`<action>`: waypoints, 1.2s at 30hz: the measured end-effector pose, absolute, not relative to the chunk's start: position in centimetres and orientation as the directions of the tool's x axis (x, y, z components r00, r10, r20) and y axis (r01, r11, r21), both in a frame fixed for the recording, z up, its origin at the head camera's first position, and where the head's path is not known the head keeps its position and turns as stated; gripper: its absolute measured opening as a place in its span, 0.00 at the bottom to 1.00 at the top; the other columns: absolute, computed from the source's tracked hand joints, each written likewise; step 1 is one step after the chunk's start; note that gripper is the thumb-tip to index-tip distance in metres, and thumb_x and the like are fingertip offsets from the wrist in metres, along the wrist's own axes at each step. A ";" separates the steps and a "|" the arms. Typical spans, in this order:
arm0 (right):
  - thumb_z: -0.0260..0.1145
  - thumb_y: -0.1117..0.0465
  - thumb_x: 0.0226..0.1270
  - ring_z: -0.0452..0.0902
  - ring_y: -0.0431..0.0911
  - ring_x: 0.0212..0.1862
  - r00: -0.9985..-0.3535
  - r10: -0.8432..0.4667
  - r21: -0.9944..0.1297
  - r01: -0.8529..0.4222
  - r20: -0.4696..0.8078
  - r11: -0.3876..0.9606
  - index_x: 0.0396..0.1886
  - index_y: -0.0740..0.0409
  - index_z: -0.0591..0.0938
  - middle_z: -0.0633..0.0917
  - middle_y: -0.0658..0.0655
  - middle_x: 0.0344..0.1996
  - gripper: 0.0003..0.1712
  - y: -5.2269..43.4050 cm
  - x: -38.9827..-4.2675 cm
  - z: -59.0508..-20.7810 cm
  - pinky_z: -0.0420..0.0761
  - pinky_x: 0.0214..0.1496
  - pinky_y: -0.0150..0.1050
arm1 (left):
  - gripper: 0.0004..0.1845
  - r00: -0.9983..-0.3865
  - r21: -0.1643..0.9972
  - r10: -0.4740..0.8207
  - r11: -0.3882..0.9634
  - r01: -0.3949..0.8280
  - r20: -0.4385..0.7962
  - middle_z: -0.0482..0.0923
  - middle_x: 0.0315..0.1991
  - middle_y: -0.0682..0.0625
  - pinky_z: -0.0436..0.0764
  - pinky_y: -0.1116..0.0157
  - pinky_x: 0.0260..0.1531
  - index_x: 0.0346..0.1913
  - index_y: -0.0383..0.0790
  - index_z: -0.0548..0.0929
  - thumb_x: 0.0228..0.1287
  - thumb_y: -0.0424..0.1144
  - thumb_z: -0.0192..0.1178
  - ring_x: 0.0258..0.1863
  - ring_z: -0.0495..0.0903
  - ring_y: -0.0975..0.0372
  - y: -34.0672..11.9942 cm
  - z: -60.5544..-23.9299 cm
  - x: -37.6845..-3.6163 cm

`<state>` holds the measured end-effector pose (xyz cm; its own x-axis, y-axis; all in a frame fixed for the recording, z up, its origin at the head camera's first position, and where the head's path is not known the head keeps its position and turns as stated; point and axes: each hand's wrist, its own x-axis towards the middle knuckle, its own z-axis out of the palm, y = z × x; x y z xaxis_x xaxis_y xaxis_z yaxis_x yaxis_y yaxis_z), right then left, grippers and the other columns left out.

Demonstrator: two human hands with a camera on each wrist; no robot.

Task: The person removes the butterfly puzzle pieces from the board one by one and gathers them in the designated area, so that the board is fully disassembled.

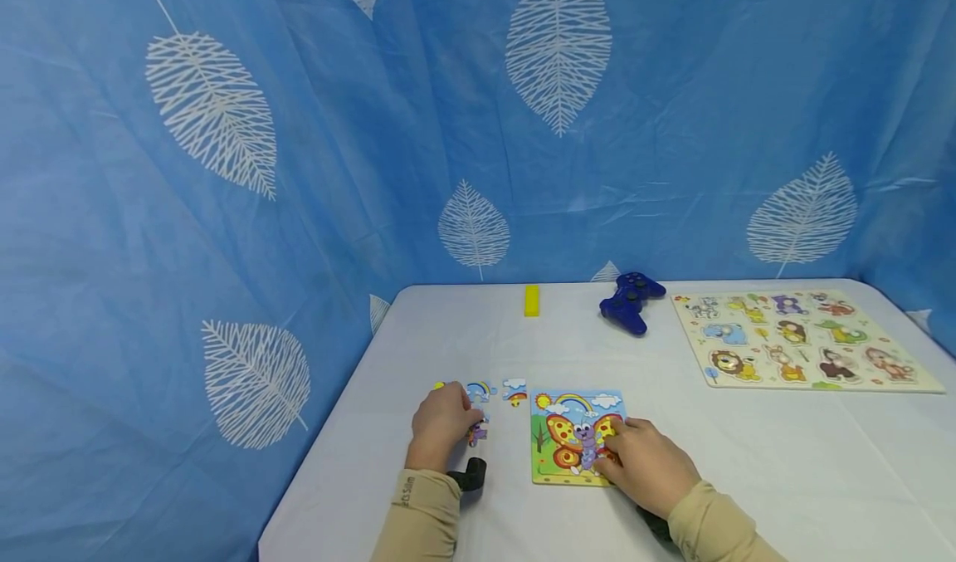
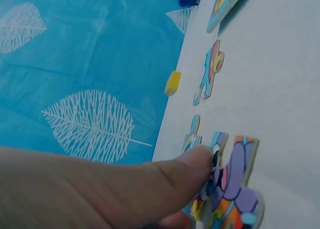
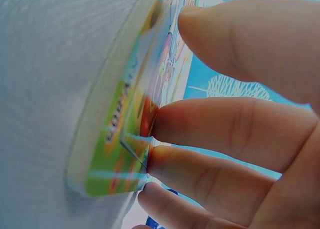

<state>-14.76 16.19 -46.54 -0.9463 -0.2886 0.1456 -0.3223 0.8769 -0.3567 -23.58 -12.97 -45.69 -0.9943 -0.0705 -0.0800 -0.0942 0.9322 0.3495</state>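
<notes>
My left hand (image 1: 441, 419) is at the left among loose jigsaw pieces, thumb and fingers pinching a puzzle piece (image 2: 235, 176) with purple and orange parts. The thumb hides some of it in the left wrist view. Just beyond the hand lie a rainbow piece (image 1: 478, 391) and a cloud piece (image 1: 514, 390) with a red-orange patch. A square butterfly puzzle board (image 1: 543, 465) lies right of them, its picture whole where visible. My right hand (image 1: 651, 462) rests on the board's right side, fingers extended and fingertips (image 3: 162, 121) touching its face. That hand covers part of the butterfly's right wing.
Toward the back of the white table (image 1: 418, 329) are a yellow block (image 1: 532, 301) and a dark blue game controller (image 1: 631, 302). A large animal puzzle board (image 1: 810, 342) lies at the right. Blue leaf-print curtains (image 1: 672, 130) hang behind and to the left.
</notes>
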 end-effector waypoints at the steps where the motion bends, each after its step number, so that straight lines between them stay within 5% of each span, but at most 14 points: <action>1: 0.76 0.52 0.62 0.82 0.68 0.57 -0.946 -0.289 -0.356 -0.322 0.146 0.877 0.21 0.46 0.86 0.85 0.72 0.55 0.12 16.2 -14.8 -46.6 0.82 0.56 0.61 | 0.15 -0.994 0.350 -0.071 0.932 -0.094 -0.077 0.79 0.26 0.54 0.74 0.59 0.27 0.30 0.46 0.80 0.58 0.48 0.76 0.27 0.76 0.59 -12.9 -45.7 -23.6; 8: 0.76 0.52 0.62 0.82 0.68 0.57 -0.946 -0.290 -0.352 -0.323 0.144 0.878 0.21 0.46 0.85 0.85 0.71 0.55 0.12 16.4 -14.7 -46.8 0.81 0.57 0.61 | 0.15 -0.999 0.380 -0.038 0.925 -0.021 0.039 0.77 0.29 0.53 0.74 0.60 0.26 0.36 0.45 0.81 0.58 0.46 0.76 0.26 0.74 0.60 -11.7 -45.8 -23.2; 18: 0.77 0.53 0.60 0.83 0.66 0.54 -0.935 -0.301 -0.332 -0.349 0.189 0.876 0.20 0.47 0.85 0.87 0.68 0.52 0.12 16.5 -14.8 -46.8 0.82 0.55 0.59 | 0.05 -0.924 0.599 0.341 0.709 0.373 0.172 0.79 0.33 0.61 0.73 0.71 0.30 0.43 0.50 0.86 0.71 0.45 0.67 0.28 0.71 0.71 -6.4 -46.7 -22.6; 27: 0.79 0.55 0.59 0.84 0.63 0.53 -0.935 -0.300 -0.337 -0.348 0.188 0.875 0.20 0.49 0.84 0.89 0.62 0.48 0.13 16.5 -14.8 -47.0 0.83 0.54 0.57 | 0.07 -0.891 0.711 0.443 0.595 0.375 0.099 0.80 0.32 0.61 0.76 0.71 0.27 0.46 0.45 0.86 0.71 0.43 0.66 0.26 0.75 0.73 -3.8 -47.3 -21.8; 36: 0.80 0.57 0.57 0.85 0.61 0.50 -0.945 -0.275 -0.374 -0.323 0.179 0.869 0.21 0.51 0.85 0.89 0.65 0.46 0.12 16.5 -15.0 -47.2 0.84 0.49 0.54 | 0.09 -0.885 0.615 0.465 0.698 0.367 0.000 0.81 0.33 0.61 0.77 0.74 0.32 0.49 0.45 0.88 0.69 0.41 0.68 0.29 0.75 0.74 -1.6 -46.9 -21.8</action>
<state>-15.03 16.50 -47.16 -0.9448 -0.2745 0.1786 -0.3232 0.8694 -0.3737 -21.79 -1.58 -46.93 -0.8854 0.4649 0.0003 0.3669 0.6982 0.6147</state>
